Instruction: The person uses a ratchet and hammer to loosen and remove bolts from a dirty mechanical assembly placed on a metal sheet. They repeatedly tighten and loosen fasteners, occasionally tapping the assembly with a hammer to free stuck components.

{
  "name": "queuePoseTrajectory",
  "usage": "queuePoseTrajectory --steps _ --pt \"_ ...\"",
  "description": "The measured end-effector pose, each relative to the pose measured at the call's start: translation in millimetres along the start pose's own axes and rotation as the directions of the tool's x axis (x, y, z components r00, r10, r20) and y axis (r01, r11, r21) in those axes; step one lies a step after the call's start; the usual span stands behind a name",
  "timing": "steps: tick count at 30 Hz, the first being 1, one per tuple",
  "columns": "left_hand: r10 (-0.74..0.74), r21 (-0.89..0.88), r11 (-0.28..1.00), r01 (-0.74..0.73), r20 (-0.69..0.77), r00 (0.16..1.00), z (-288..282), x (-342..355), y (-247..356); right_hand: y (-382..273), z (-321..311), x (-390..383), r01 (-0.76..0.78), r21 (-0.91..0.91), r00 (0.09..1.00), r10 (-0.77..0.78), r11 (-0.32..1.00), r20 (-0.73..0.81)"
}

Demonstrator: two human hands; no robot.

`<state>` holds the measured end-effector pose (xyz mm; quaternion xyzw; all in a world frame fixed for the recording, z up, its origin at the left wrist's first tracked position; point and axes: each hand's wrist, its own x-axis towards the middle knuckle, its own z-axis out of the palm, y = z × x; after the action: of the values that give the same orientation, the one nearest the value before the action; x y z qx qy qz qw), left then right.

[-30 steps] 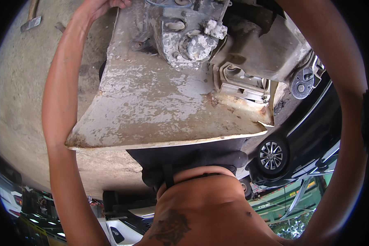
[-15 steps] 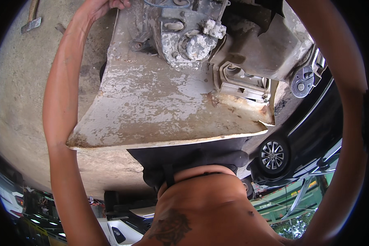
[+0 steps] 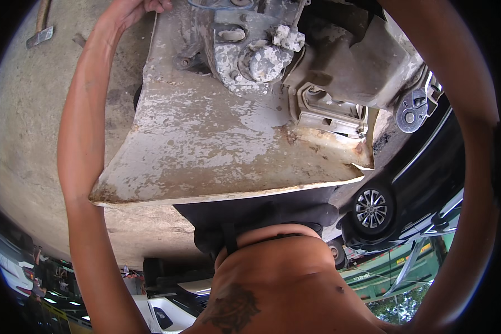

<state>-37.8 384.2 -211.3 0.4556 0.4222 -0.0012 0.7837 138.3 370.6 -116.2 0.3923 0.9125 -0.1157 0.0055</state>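
My left arm reaches forward along the left side of a pale, dirt-caked vehicle panel. Only part of my left hand shows at the top edge, fingers curled by the panel's left side; what they hold, if anything, is cut off. My right arm stretches up the right side, its hand beyond the frame. Between the arms sits a grey, dirt-crusted metal housing with a round, crusted fitting. Beside it is a light plastic frame fixed near a torn, rusty panel corner.
A hammer lies on the concrete floor at the far left. A round metal part juts out at the right. Beyond it stands a dark car. A white vehicle and a green structure are lower in view.
The view has shifted very slightly. My left hand stays by the panel's left side, a little higher in the picture; nothing else visibly differs.
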Motion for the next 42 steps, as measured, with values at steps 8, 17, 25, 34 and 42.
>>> queuePoseTrajectory --steps 8,17,25,34,42 --pt "0.012 0.004 1.000 -0.012 -0.003 1.000 -4.6 5.0 -7.0 -3.8 2.6 1.0 -0.001 0.012 1.000 0.001 1.000 0.000" --pt "0.005 0.013 1.000 -0.006 0.011 1.000 -6.7 5.0 -7.1 -3.1 0.0 -5.6 0.011 0.020 1.000 -0.011 1.000 -0.001" --pt "0.006 0.003 1.000 -0.007 0.024 1.000 -10.7 10.2 -10.0 -6.3 1.6 -8.4 0.012 0.030 1.000 -0.012 0.999 -0.007" --pt "0.026 0.032 0.999 -0.027 0.038 0.999 -8.7 5.9 -6.1 -6.6 0.1 -10.1 0.030 0.031 1.000 -0.030 0.999 0.000" --pt "0.017 0.032 0.999 -0.018 0.025 1.000 -7.7 3.7 -3.2 -5.1 -4.2 -13.8 0.069 0.024 0.998 -0.069 0.997 -0.005"
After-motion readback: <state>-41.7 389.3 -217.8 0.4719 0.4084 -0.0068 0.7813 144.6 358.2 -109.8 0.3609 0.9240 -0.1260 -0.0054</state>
